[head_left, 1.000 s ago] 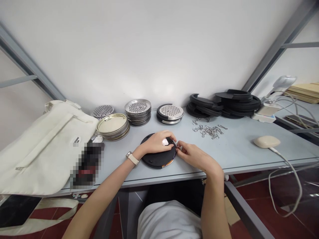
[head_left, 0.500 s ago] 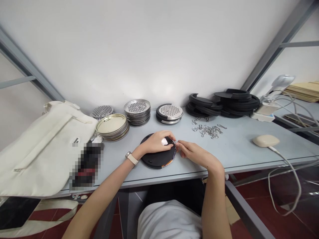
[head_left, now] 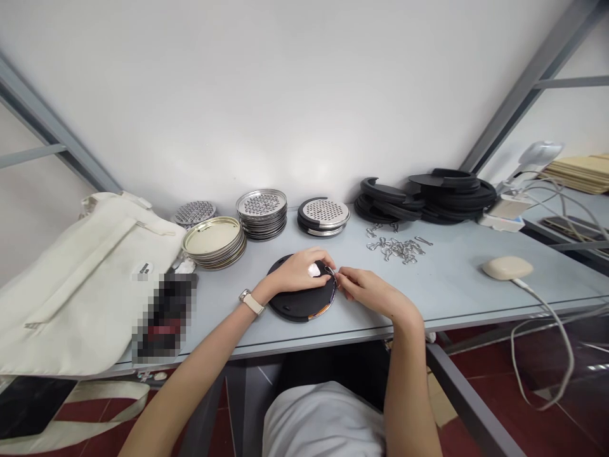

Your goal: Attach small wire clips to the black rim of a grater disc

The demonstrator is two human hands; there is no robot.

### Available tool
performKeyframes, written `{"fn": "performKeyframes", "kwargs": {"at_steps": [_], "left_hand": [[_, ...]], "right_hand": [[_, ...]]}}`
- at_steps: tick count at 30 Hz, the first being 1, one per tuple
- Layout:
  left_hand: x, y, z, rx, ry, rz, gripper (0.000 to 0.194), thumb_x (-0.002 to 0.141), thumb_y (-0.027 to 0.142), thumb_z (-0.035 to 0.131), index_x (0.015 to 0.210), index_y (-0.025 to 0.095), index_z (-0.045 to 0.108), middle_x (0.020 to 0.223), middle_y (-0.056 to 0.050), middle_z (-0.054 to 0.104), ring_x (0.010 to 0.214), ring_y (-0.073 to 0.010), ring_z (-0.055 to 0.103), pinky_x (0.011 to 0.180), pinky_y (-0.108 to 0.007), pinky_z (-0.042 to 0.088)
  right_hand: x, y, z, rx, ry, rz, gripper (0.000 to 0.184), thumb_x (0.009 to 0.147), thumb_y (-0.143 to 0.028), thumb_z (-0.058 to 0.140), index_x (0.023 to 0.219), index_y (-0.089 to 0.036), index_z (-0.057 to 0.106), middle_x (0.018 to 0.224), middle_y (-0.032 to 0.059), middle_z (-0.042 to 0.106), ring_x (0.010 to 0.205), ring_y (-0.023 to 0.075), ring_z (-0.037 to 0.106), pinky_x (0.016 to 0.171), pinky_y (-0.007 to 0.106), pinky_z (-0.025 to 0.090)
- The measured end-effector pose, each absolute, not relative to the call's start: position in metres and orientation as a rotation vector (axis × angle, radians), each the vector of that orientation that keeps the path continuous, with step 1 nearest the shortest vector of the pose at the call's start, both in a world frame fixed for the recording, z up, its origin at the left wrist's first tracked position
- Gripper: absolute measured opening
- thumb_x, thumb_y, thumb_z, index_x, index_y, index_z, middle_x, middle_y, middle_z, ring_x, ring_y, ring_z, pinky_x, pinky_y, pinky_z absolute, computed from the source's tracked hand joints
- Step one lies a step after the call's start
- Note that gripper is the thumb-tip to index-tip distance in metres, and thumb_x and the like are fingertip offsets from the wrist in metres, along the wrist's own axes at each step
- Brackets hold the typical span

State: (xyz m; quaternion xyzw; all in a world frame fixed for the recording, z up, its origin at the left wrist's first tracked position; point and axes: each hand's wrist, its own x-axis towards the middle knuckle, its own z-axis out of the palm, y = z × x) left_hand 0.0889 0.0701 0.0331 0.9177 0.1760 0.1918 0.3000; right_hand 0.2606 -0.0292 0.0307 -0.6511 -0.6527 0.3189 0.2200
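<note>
A round black disc (head_left: 297,306) with a shiny metal rim on its right side lies on the table in front of me. Across its top rests my left hand (head_left: 302,270), thumb and forefinger curled around the right edge; a small white patch shows on the hand. At that same edge, the fingertips of my right hand (head_left: 361,284) are pinched on a small metal clip (head_left: 330,271), partly hidden by my fingers. A pile of similar metal clips (head_left: 402,250) lies farther back on the right.
Stacked gold lids (head_left: 214,241), perforated metal grater discs (head_left: 261,206), a black-and-silver grater disc set (head_left: 326,212) and black rubber-like rings (head_left: 445,197) line the wall. A cream bag (head_left: 90,279) lies left. A cream corded device (head_left: 508,269) sits right, near the front edge.
My right hand has shifted very slightly left at the disc's edge, and more of the metal clip shows between my hands. My left hand has stayed in place.
</note>
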Motion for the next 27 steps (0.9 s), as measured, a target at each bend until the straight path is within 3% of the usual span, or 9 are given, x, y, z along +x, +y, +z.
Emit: {"fn": "performKeyframes", "kwargs": {"at_steps": [8,14,27], "left_hand": [[0.0891,0.0701,0.0321,2.443,0.459,0.519,0.018,0.078,0.018,0.056,0.096,0.019,0.059,0.098,-0.001,0.062,0.093,-0.0155,0.057,0.087,-0.029,0.043],[0.0889,0.0696,0.0331,2.442,0.466,0.507,0.017,0.078,0.018,0.056,0.095,0.019,0.059,0.097,-0.001,0.062,0.093,-0.016,0.057,0.087,-0.029,0.043],[0.0883,0.071,0.0308,2.453,0.447,0.518,0.014,0.078,0.019,0.056,0.092,0.02,0.062,0.095,0.0,0.061,0.09,-0.015,0.057,0.084,-0.028,0.044]], "right_hand": [[0.2591,-0.0292,0.0319,-1.862,-1.793,0.855,0.032,0.089,-0.039,0.036,0.066,-0.02,0.047,0.066,0.0004,0.059,0.062,0.014,0.05,0.06,0.025,0.038],[0.2608,-0.031,0.0308,-1.821,-1.762,0.903,0.022,0.09,-0.037,0.036,0.082,-0.022,0.05,0.063,-0.0021,0.058,0.062,0.0142,0.052,0.061,0.025,0.039],[0.2613,-0.0321,0.0325,-1.745,-1.841,0.866,0.019,0.089,-0.037,0.038,0.084,-0.022,0.048,0.068,-0.0025,0.058,0.063,0.0136,0.051,0.059,0.024,0.037]]}}
